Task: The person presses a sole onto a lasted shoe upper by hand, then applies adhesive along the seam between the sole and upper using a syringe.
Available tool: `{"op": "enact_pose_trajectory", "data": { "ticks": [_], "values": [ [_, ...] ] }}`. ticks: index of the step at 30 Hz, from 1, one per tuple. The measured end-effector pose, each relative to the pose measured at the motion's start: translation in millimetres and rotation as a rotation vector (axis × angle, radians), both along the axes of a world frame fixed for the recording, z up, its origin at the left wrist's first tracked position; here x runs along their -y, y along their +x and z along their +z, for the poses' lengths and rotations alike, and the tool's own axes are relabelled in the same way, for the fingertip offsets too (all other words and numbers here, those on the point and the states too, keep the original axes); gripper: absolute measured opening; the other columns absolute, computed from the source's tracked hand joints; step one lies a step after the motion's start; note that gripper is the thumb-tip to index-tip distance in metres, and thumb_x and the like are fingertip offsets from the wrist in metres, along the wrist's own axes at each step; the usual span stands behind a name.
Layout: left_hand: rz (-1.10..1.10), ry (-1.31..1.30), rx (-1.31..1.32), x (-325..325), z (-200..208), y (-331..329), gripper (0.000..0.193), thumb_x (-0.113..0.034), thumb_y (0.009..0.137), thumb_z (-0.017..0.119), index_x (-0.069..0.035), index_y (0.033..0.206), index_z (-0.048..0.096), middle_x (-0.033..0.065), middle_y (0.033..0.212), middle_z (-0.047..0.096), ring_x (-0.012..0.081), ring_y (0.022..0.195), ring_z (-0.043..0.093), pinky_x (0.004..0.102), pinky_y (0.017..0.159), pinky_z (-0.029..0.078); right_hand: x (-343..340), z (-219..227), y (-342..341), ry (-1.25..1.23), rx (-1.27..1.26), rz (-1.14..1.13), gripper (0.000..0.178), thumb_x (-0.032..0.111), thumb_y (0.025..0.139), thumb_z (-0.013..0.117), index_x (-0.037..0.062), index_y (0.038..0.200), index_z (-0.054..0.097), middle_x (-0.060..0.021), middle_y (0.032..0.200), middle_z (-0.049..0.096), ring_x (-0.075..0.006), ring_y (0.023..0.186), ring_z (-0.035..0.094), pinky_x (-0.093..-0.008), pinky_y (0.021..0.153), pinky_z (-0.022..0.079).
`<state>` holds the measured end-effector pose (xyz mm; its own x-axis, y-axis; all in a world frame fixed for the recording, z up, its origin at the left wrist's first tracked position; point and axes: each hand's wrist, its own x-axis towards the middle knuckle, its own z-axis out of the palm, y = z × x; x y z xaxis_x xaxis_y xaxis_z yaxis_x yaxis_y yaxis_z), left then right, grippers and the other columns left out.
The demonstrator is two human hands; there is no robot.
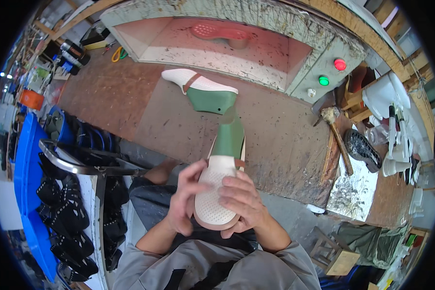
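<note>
Head view: a perforated white shoe (211,205) on a green last (230,137) sat at six o'clock.
Right hand (243,200) clasped its toe; half-curled left hand (185,195) blurred, grip unclear; a matching shoe (212,85) lay at twelve.

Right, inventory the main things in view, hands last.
Flat workbench: 1, brown, centre
Perforated strapped shoe on last: 1, cream on green, centre, held
Second such shoe: 1, same colours, on workbench
Splattered box-like cabinet: 1, grey-green, workbench's far side
Perforated shoe-shaped piece: 1, reddish, inside cabinet
Round lights: 2, red and green, on cabinet
Wooden-handled hammer: 1, brown, workbench's right
Sole-shaped piece: 1, black, right of hammer
Studded shoes: many, black, left
Plastic bin: at least 1, blue, left
Left hand: 1, bare, at shoe's left
Right hand: 1, bare, gripping shoe's right
</note>
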<state>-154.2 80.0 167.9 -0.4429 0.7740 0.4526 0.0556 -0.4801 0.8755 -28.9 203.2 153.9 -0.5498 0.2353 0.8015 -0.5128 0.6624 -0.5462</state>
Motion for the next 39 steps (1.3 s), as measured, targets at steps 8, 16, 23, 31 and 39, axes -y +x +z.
{"op": "enact_pose_trajectory", "data": {
  "ticks": [8,16,23,31,39],
  "values": [
    [-0.364,-0.423,1.001,13,-36,-11,0.05,-0.038,0.09,0.054,0.001,0.122,0.05,0.0123,0.109,0.062,0.0193,0.096,0.063,0.0325,0.084,0.052,28,19,18,0.157,0.281,0.286,0.064,0.047,0.071,0.072,0.0035,0.115,0.058,-0.0132,0.123,0.054,-0.0366,0.122,0.046,-0.0504,0.105,0.033],
    [-0.241,-0.13,0.943,27,-19,28,0.065,-0.041,0.076,0.063,0.0,0.125,0.047,0.0107,0.122,0.054,0.0185,0.109,0.056,0.033,0.095,0.045,78,153,74,-0.226,-0.689,1.08,0.03,0.029,0.096,0.049,0.0064,0.082,0.063,-0.0043,0.074,0.06,-0.0161,0.071,0.058,-0.0296,0.082,0.045],
    [-0.049,-0.058,0.448,62,46,30,0.087,-0.046,0.071,0.068,0.002,0.136,0.034,0.0162,0.128,0.05,0.0265,0.114,0.053,0.0395,0.099,0.042,96,166,55,-0.099,-0.645,1.267,0.025,0.01,0.095,0.044,0.0035,0.076,0.06,-0.0035,0.07,0.056,-0.0159,0.07,0.057,-0.0276,0.081,0.046],
    [0.104,-0.01,0.469,104,63,47,0.07,-0.039,0.067,0.067,0.003,0.12,0.049,0.0119,0.112,0.056,0.0211,0.102,0.054,0.0321,0.088,0.042,131,171,44,0.006,-0.844,1.182,0.023,0.018,0.096,0.047,0.0067,0.083,0.062,-0.0035,0.074,0.059,-0.0153,0.069,0.057,-0.0281,0.079,0.049],
    [0.095,0.004,0.444,183,59,32,0.08,-0.046,0.066,0.066,0.002,0.126,0.043,0.0128,0.116,0.053,0.0245,0.11,0.049,0.0361,0.094,0.037,115,118,67,-0.383,0.022,0.398,0.046,0.036,0.089,0.06,-0.0052,0.109,0.059,-0.0175,0.105,0.058,-0.0345,0.096,0.057,-0.0414,0.085,0.045]
  ]
}}
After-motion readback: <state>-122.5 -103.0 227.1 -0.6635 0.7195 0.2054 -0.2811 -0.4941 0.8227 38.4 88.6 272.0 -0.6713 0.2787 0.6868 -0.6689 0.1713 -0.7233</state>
